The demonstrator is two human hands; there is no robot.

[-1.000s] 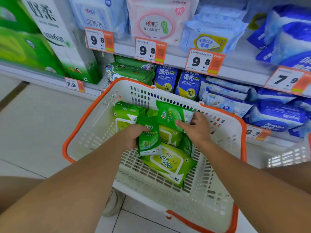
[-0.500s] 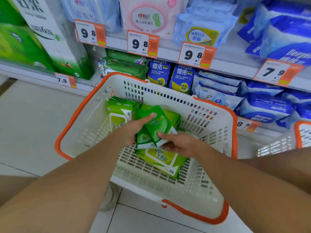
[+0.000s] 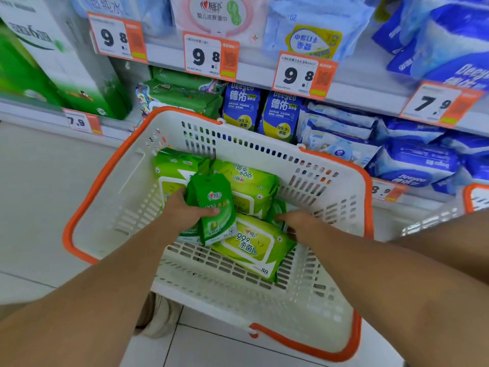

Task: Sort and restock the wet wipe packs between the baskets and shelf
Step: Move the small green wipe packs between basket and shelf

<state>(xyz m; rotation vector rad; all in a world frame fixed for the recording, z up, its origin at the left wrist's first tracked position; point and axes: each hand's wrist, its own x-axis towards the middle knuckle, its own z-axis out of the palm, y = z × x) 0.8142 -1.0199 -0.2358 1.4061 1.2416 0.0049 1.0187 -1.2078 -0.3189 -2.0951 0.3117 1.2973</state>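
Note:
A white basket with an orange rim (image 3: 127, 160) sits in front of the shelf and holds several green wet wipe packs. My left hand (image 3: 182, 213) grips a stack of small dark-green packs (image 3: 215, 207) upright in the basket's middle. My right hand (image 3: 299, 221) reaches down at the basket's right side, fingers on another small green pack (image 3: 277, 210) wedged beside the large light-green pack (image 3: 254, 245). Two more large light-green packs, one (image 3: 251, 181) at the back and one (image 3: 172, 168) at the back left, lie behind.
The shelf (image 3: 344, 94) behind carries green packs (image 3: 182, 94), blue Deeyeo packs (image 3: 240, 107) and pale blue packs (image 3: 412, 162), with orange price tags along the edges. A second basket (image 3: 473, 197) shows at the right edge. A shoe (image 3: 161, 316) stands on the tiled floor under the basket.
My right hand has let go of the small pack it passed to my left hand and moved right and down to another pack. My left hand now holds the added pack in its stack.

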